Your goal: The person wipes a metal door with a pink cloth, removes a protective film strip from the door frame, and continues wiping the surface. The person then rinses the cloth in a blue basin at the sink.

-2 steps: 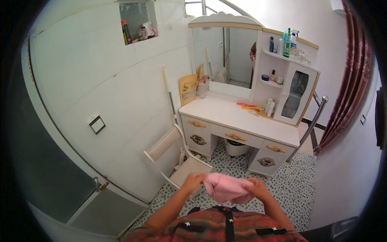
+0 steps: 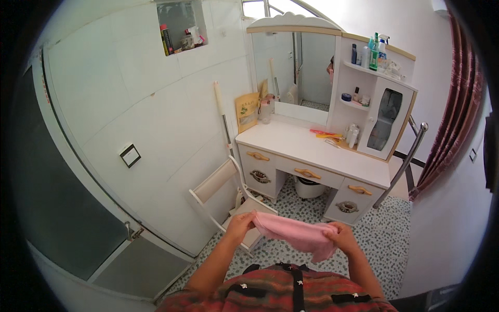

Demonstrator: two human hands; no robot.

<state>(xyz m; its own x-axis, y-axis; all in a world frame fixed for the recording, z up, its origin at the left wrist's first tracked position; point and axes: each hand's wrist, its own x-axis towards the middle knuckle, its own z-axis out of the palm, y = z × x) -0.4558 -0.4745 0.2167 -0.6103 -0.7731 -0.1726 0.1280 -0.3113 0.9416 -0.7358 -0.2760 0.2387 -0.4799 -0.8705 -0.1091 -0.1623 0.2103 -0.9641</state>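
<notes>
A pink cloth (image 2: 293, 229) is stretched between my two hands in front of my body, its lower part hanging in folds on the right. My left hand (image 2: 242, 225) grips the cloth's left end with closed fingers. At the other end, my right hand (image 2: 341, 238) pinches the cloth, thumb on top. Just beyond my left hand stands a folding chair (image 2: 214, 186) with a pale seat and back. Past the cloth is a white dressing table (image 2: 301, 148) with a mirror (image 2: 296, 73).
Bottles (image 2: 373, 54) crowd the upper shelf. Combs (image 2: 327, 135) and a yellow pouch (image 2: 247, 112) are on the tabletop. A white bin (image 2: 310, 188) stands beneath. A long pole (image 2: 223, 117) leans on the left wall, near a door (image 2: 67, 171). A metal handrail (image 2: 408, 158) and maroon curtain (image 2: 452, 125) are at right.
The bunched cloth has been drawn out wider and tauter between my hands. Both hands have moved slightly apart, and the left has risen a little. The view has shifted slightly.
</notes>
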